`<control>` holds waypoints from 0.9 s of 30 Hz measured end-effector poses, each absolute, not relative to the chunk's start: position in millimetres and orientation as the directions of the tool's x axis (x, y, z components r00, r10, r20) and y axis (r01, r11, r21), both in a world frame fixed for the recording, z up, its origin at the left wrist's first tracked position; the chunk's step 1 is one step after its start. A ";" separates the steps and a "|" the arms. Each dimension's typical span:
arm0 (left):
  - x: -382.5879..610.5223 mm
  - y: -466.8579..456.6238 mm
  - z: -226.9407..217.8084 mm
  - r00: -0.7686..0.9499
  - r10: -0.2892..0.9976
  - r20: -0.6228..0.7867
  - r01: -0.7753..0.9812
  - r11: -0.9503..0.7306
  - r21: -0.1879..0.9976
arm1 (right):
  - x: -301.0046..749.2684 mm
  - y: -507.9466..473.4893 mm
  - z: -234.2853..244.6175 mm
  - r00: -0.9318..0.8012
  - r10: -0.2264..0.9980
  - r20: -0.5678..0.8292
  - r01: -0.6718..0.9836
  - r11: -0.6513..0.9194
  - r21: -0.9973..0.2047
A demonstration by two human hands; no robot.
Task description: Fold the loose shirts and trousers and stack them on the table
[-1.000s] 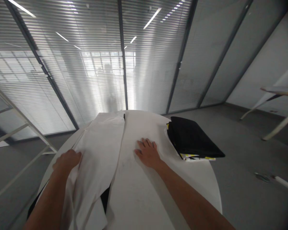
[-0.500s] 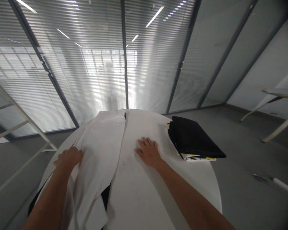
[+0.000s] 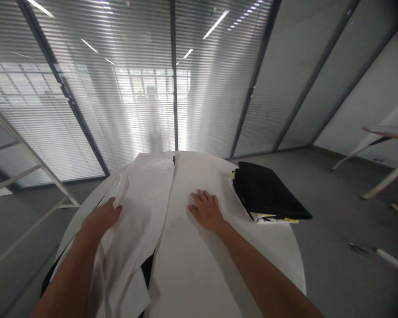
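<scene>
A white garment point(image 3: 142, 207) lies spread over a round white table point(image 3: 285, 251). Its left half is folded lengthwise over the right half along a seam down the middle. My left hand point(image 3: 101, 217) rests on the left edge of that folded layer, fingers curled over the cloth. Flat on the right half of the garment lies my right hand point(image 3: 205, 211), palm down with the fingers stretched out and together. A dark lining shows under the cloth at the near edge point(image 3: 147, 271).
A stack of folded clothes with a black piece on top point(image 3: 267, 192) sits at the table's right edge. Glass walls with blinds stand behind. A white frame point(image 3: 26, 176) stands at the left, another table point(image 3: 388, 132) at the far right.
My left hand has slid a little to the right and forward along the folded layer. My right hand has stayed in place.
</scene>
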State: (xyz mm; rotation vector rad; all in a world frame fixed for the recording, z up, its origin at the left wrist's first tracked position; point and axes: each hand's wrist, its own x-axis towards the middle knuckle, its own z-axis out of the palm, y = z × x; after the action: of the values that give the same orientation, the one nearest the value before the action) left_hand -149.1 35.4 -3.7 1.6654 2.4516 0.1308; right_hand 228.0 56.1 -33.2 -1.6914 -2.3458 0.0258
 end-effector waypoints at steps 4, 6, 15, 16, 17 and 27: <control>-157.9 35.5 -11.7 -0.317 0.932 -0.179 0.933 0.340 0.120 | 227.8 55.4 -32.2 -0.289 0.940 0.180 0.935 0.318 -0.156; -159.7 36.0 -14.4 -0.295 0.939 -0.177 0.937 0.321 0.141 | 227.7 55.2 -31.8 -0.290 0.941 0.173 0.935 0.317 -0.161; -147.5 33.5 -9.0 -0.224 0.964 -0.141 0.947 0.250 0.201 | 226.2 54.8 -31.5 -0.284 0.942 0.180 0.940 0.310 -0.143; -144.6 32.3 -7.1 -0.231 0.962 -0.146 0.945 0.258 0.203 | 226.2 54.5 -31.2 -0.279 0.944 0.177 0.942 0.305 -0.142; -142.1 31.2 -4.9 -0.237 0.960 -0.152 0.942 0.265 0.205 | 226.3 54.1 -30.8 -0.276 0.945 0.176 0.943 0.302 -0.142; -113.5 11.4 66.7 0.021 0.982 -0.190 0.806 0.096 0.584 | 227.3 53.2 -30.3 -0.291 0.938 0.187 0.935 0.320 -0.150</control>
State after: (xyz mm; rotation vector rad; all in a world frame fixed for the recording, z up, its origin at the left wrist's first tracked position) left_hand -113.5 11.4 66.7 1.7497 1.8250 0.4097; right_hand 227.3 53.2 -30.3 -1.7033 -2.3466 0.0173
